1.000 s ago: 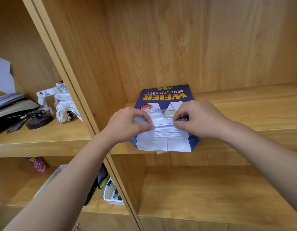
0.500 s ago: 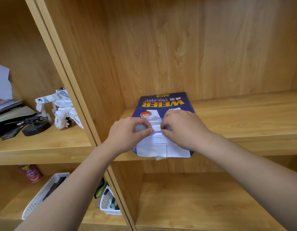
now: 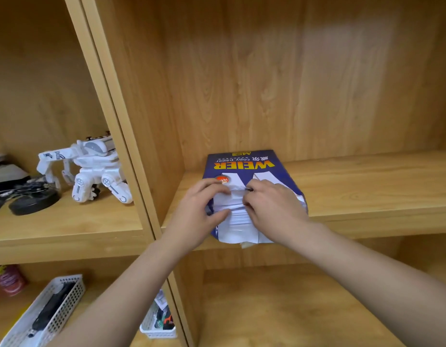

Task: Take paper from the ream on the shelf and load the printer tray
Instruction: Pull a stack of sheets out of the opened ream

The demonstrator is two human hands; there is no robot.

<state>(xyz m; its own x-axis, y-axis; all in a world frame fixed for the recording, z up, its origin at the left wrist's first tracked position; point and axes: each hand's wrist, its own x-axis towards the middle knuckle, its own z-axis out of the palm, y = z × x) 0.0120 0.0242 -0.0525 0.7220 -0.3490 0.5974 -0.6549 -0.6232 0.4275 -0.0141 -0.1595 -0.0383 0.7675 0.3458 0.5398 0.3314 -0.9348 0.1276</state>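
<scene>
A blue ream of copy paper (image 3: pixel 244 162) with yellow lettering lies flat on the wooden shelf (image 3: pixel 367 186), its near end torn open so the white sheets (image 3: pixel 238 216) show. My left hand (image 3: pixel 199 211) sits on the ream's left side, fingers curled onto the white wrapper flap. On the right side my right hand (image 3: pixel 274 209) pinches the same flap and the sheet edges. The two hands nearly touch at the middle of the open end. No printer is in view.
A vertical wooden divider (image 3: pixel 132 156) stands just left of the ream. Beyond it are a white toy robot (image 3: pixel 92 169) and a black round object (image 3: pixel 33 202). On the lower shelf I see white mesh baskets (image 3: pixel 49 311) and a red can (image 3: pixel 9 279).
My hands have drawn closer together at the ream's open end, and the right hand now covers more of the white sheets. The view has shifted slightly downward.
</scene>
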